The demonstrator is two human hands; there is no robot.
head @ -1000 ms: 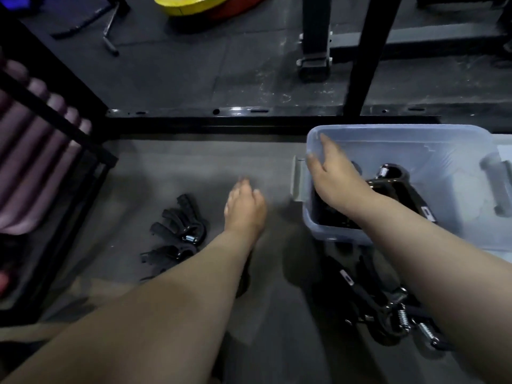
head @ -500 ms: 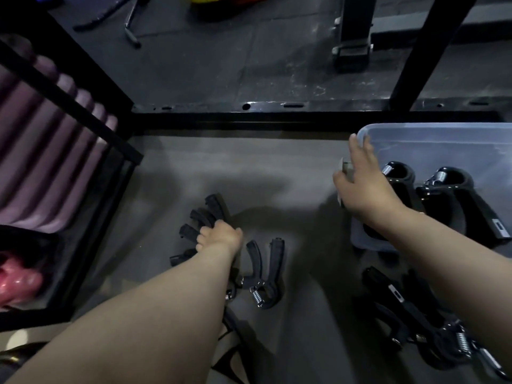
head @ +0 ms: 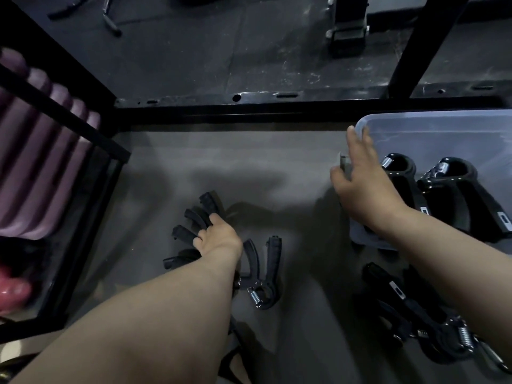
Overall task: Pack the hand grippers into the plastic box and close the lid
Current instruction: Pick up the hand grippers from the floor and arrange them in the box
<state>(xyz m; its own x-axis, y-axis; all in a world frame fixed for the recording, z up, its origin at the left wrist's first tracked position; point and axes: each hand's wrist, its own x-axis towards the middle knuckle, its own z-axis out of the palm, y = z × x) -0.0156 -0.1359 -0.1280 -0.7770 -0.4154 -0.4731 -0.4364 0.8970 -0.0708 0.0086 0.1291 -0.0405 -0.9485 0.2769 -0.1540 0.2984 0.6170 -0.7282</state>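
The left hand (head: pixel 219 241) curls its fingers round a tangled cluster of hand grippers (head: pixel 191 231) on the floor (head: pixel 277 162), while the right hand (head: pixel 365 187) rests straight fingers on the plastic box (head: pixel 432 120), so interlocked handles may snag and spill when lifted.

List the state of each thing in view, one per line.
Translucent plastic box: open, no lid on.
Two black spring hand grippers: inside the box.
Cluster of black hand grippers: on floor, gripped by left hand.
Lone black hand gripper: on floor, untouched.
Pile of black hand grippers near box: on floor, unpacked.
Right hand: open, fingers straight at box's left edge.
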